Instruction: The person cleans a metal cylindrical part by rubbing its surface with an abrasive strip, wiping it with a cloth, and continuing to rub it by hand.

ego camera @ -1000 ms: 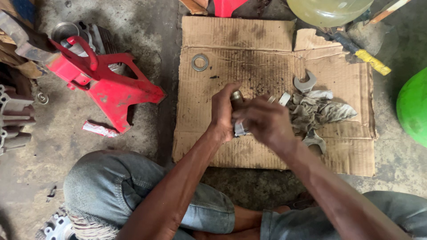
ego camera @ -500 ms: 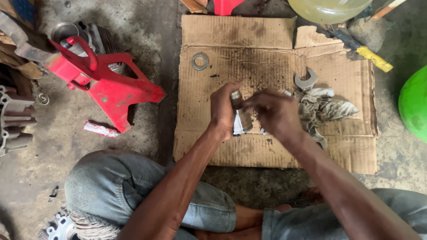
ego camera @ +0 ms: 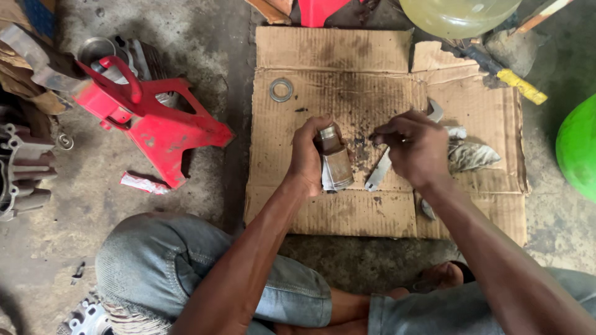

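Observation:
My left hand (ego camera: 307,158) grips a dirty metal cylinder part (ego camera: 334,162) with a threaded top and holds it over a stained cardboard sheet (ego camera: 347,93). To its right, my right hand (ego camera: 415,149) pinches one end of a flat metal tool (ego camera: 378,172) whose other end points down-left toward the cylinder. A grimy rag (ego camera: 467,154) lies just beyond my right hand. A spanner's open jaw (ego camera: 435,110) shows above my right hand, and another spanner end (ego camera: 429,209) pokes out below my wrist.
A metal washer (ego camera: 281,90) lies on the cardboard's upper left. A red metal stand (ego camera: 149,121) and engine parts (ego camera: 25,167) sit on the concrete at left. A green ball (ego camera: 577,149) is at the right edge; a yellow-handled tool (ego camera: 509,77) at upper right.
My right hand has moved right, away from the cylinder and off the rag, and now holds the flat metal tool. My left hand has kept the cylinder, now more exposed.

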